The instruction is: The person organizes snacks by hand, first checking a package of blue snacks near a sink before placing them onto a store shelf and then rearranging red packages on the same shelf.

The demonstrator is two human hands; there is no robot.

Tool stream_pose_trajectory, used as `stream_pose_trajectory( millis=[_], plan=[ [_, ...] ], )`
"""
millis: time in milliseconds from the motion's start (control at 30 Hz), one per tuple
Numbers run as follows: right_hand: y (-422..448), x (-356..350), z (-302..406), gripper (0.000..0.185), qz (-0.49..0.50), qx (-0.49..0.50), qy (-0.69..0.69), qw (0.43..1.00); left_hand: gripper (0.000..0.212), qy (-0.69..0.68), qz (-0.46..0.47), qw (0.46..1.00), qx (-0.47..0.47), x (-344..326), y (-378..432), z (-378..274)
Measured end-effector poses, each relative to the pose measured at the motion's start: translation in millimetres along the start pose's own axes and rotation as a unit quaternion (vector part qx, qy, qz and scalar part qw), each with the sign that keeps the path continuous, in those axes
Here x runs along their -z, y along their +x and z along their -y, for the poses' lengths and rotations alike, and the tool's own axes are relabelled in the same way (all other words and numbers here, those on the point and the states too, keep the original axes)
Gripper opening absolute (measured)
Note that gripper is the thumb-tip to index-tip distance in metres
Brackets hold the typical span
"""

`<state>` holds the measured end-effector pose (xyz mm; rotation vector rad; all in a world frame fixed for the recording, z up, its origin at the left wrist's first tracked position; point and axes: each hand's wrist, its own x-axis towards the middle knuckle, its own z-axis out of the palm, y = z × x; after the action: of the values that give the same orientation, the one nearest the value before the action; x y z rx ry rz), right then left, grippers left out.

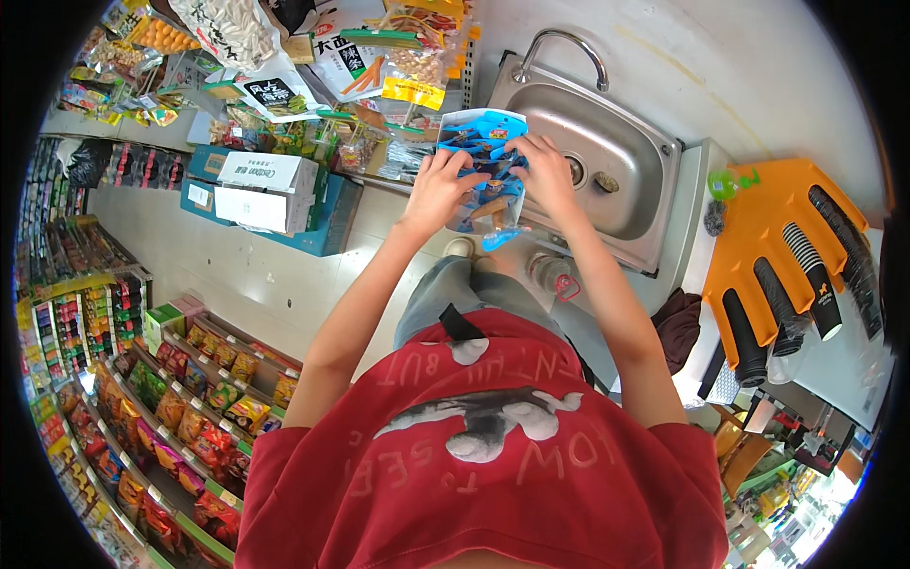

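An open-topped display carton (pixel 449 122), pale-walled, stands before me, filled with blue snack packets (pixel 498 126). My left hand (pixel 439 190) reaches over its left side, thumb and fingers bent around blue packets. From the right, my right hand (pixel 546 171) curls its fingers onto packets near the carton's edge. The fingertips are partly hidden among the wrappers. At the carton's near end, a blue flap or packet end (pixel 503 238) sticks out towards me. What supports the carton from below cannot be seen.
A stainless steel sink (pixel 657 192) with a curved tap (pixel 569 34) adjoins on the right. Snack bags (pixel 352 53) hang at upper left, above stacked cardboard boxes (pixel 266 188). A large plastic bottle (pixel 549 272) stands low by the sink. An orange cup holder (pixel 768 206) is at right.
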<state>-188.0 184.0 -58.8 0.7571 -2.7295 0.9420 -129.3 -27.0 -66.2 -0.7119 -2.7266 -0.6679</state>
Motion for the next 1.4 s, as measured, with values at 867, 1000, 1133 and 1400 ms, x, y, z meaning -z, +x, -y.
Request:
stream_pose_trajectory(
  millis=[867, 1000, 1133, 1400],
  plan=[
    [13, -23, -21, 0.012, 0.076, -0.028, -0.033, 0.996, 0.048, 0.047, 0.021, 0.998, -0.04, -9, 1, 0],
    [19, -25, -23, 0.015, 0.08, -0.051, -0.04, 0.995, 0.056, 0.056, 0.025, 0.997, -0.042, -9, 1, 2],
    [11, -22, -21, 0.014, 0.068, -0.055, -0.051, 0.995, 0.07, 0.061, 0.028, 0.997, -0.041, -14, 2, 1],
    [-14, 5, -18, 0.027, -0.074, -0.045, -0.02, 0.996, 0.081, 0.084, 0.054, 0.995, -0.018, -14, 5, -9]
  ],
)
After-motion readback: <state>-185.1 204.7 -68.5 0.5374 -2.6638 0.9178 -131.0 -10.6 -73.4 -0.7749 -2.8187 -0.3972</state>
